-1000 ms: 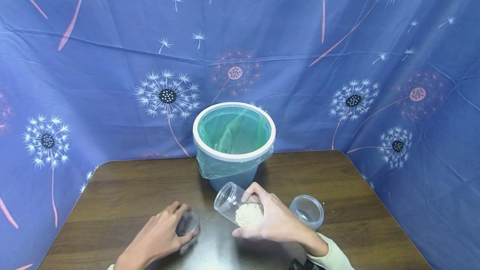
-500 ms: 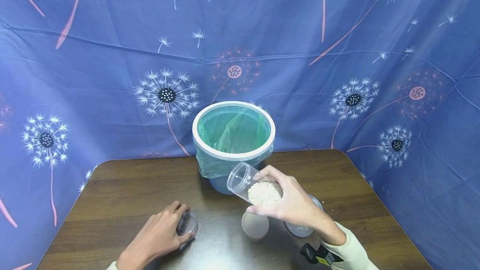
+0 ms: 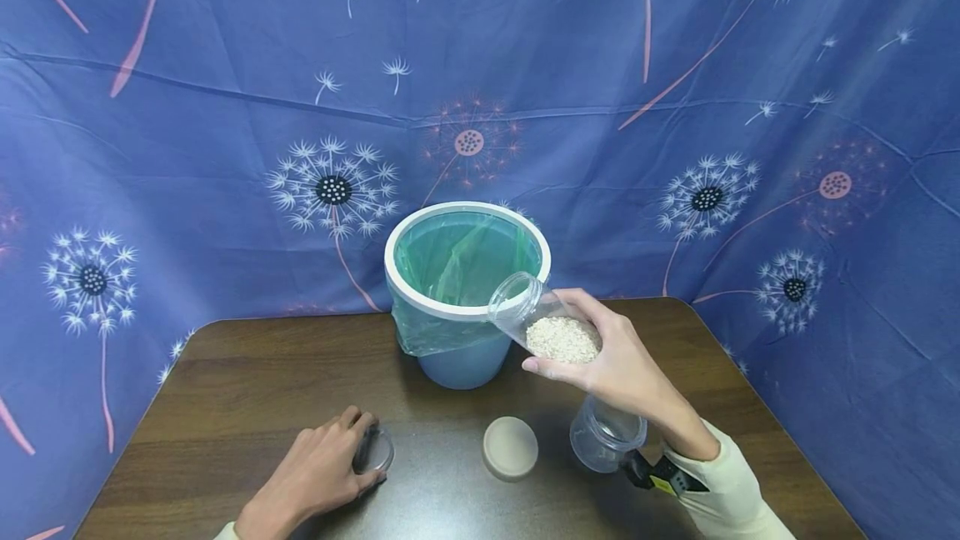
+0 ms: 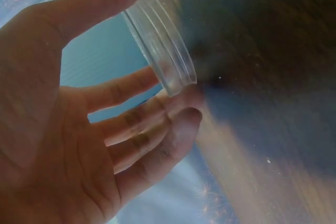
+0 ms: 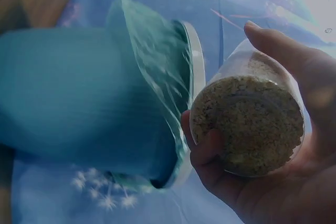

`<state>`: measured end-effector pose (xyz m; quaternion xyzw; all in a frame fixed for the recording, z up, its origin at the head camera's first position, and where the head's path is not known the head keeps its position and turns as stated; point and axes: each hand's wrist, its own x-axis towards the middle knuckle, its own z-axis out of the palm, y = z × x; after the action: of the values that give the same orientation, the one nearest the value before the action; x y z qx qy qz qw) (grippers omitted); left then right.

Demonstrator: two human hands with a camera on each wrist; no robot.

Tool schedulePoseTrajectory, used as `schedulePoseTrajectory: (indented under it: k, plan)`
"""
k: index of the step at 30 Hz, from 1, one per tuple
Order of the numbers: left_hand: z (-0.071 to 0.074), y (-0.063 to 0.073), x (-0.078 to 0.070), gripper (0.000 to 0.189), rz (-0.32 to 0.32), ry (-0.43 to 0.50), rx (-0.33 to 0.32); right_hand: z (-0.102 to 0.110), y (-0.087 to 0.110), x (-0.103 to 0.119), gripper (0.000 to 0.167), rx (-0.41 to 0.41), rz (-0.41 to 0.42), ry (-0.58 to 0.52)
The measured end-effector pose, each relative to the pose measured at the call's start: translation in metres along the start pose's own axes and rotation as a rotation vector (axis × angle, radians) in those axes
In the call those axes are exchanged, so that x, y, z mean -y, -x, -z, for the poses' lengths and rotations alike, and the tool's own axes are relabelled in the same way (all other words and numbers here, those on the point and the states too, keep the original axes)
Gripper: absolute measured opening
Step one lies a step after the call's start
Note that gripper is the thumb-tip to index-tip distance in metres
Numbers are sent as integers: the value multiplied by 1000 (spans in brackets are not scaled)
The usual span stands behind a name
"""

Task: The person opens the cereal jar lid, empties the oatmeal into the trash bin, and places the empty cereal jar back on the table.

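My right hand point(image 3: 622, 357) grips a clear plastic jar point(image 3: 517, 311) with pale flakes like oats point(image 3: 562, 340) in its bottom part. The jar tilts to the left, its open mouth at the right front of the bin's white rim. In the right wrist view, the flakes show through the jar's base point(image 5: 247, 124). My left hand point(image 3: 318, 461) holds a clear round lid point(image 3: 375, 450) at the table's left front. Thumb and fingers hold the lid point(image 4: 163, 45) by its edge in the left wrist view.
A blue bin point(image 3: 461, 361) with a green liner bag point(image 3: 427, 332) stands at the table's back middle. A beige round lid point(image 3: 510, 448) lies in front of it. Another clear jar point(image 3: 600, 436) stands under my right forearm. A patterned blue cloth point(image 3: 225, 148) hangs behind the table point(image 3: 262, 365).
My right hand has carried the tilted jar up and right, from in front of the bin to its rim. The beige lid has come into view. The left hand has hardly moved.
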<state>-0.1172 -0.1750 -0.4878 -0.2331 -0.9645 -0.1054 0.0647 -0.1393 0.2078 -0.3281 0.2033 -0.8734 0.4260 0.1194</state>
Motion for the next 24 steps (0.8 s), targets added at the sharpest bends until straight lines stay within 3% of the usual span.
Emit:
schedulePoseTrajectory:
  k: [12, 24]
  plan:
    - [-1, -1, 1, 66, -15, 16, 35, 24, -26, -8, 60, -122, 19, 87]
    - [-4, 1, 4, 75, 4, 37, 47, 34, -49, -18, 63, -132, 54, 130]
